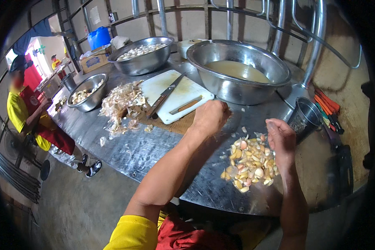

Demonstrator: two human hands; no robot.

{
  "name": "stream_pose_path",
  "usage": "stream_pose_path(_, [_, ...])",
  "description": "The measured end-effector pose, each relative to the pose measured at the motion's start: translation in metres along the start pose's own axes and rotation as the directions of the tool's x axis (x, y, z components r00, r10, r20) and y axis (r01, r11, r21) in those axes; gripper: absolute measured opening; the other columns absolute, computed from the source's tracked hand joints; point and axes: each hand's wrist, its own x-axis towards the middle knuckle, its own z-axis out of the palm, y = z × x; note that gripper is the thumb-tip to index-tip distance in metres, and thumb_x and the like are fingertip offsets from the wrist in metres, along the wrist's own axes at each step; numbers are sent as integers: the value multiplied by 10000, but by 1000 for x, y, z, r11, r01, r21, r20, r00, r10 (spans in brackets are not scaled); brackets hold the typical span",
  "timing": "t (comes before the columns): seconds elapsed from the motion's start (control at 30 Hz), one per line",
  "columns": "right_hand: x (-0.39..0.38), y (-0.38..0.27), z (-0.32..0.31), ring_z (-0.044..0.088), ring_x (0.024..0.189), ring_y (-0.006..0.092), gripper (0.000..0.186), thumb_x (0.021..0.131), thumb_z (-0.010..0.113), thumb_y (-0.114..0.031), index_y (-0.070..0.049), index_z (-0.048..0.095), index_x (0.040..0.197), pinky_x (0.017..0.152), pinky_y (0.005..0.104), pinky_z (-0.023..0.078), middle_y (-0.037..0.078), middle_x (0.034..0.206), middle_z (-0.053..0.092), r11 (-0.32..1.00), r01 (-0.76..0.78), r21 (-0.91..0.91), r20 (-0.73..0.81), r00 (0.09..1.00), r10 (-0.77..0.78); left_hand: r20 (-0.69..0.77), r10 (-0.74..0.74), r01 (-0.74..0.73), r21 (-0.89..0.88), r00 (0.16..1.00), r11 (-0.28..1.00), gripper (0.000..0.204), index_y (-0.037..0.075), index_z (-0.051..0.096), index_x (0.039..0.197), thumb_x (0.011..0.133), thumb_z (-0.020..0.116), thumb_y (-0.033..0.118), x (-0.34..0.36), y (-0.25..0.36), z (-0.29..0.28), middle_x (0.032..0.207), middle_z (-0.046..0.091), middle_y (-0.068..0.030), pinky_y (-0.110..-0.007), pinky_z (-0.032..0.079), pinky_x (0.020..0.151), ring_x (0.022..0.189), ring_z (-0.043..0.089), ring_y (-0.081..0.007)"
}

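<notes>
My left hand point(212, 118) is closed beside the near right corner of a white cutting board point(187, 92); what its fingers hold, if anything, is hidden. A knife point(167, 95) with a brown handle lies across the board. To the right, my right hand point(281, 139) is raised at the far right edge of a pile of garlic cloves point(251, 162). Its fingers are pressed together, and I cannot make out anything in them. The cloves lie loose on the metal table point(154, 148), some pinkish, most pale yellow. Bits of skin are scattered around them.
A large steel basin point(237, 89) of cloudy liquid stands behind the board. Left of it are a bowl point(141, 56) of garlic, a smaller bowl point(87, 92) and a heap of garlic skins point(120, 104). A metal cup point(304, 114) leans at right. A person point(33, 108) stands far left.
</notes>
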Motion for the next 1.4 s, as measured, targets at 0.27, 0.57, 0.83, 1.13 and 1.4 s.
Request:
stream_pose_path(0.27, [0,24,15,592,767,53,147,913,709,-35,-18,666,1052,678,221,496,6,886,670,977,176,123,58,981,-184,-42,87,-85,61,995,995,347,17,681,1195,910,700,213,-6,-21,10,951,714,-241,-431,537,758,844,711,-341])
stream_pose_path(0.57, [-15,12,23,644,901,81,88,937,632,64,34,672,1009,796,230,535,48,951,663,940,336,64,221,913,-342,656,10,644,-743,754,180,397,-34,643,1016,1053,542,349,-17,34,12,813,641,-94,-257,416,429,608,638,-148])
stream_pose_path(0.83, [-12,24,18,621,984,257,207,899,679,-37,23,690,1097,890,366,499,116,982,644,651,641,-406,433,763,-481,422,-61,363,-687,904,629,146,25,697,966,945,714,169,-8,11,11,800,648,-1,-227,407,507,619,525,-70])
stream_pose_path(1.13, [3,28,5,629,817,70,117,926,662,-4,30,669,1037,730,239,519,49,909,684,971,115,-210,363,931,-32,503,203,12,-391,840,920,246,-1,719,1039,839,747,138,-16,1,20,926,739,-123,-332,527,800,850,683,-225])
stream_pose_path(1.4, [2,26,-13,651,894,286,228,851,677,22,10,693,1078,855,370,522,123,967,660,586,558,-588,376,830,-413,514,168,-22,-279,841,960,241,7,728,1021,844,714,170,-14,1,17,885,738,-129,-346,526,767,795,667,-208])
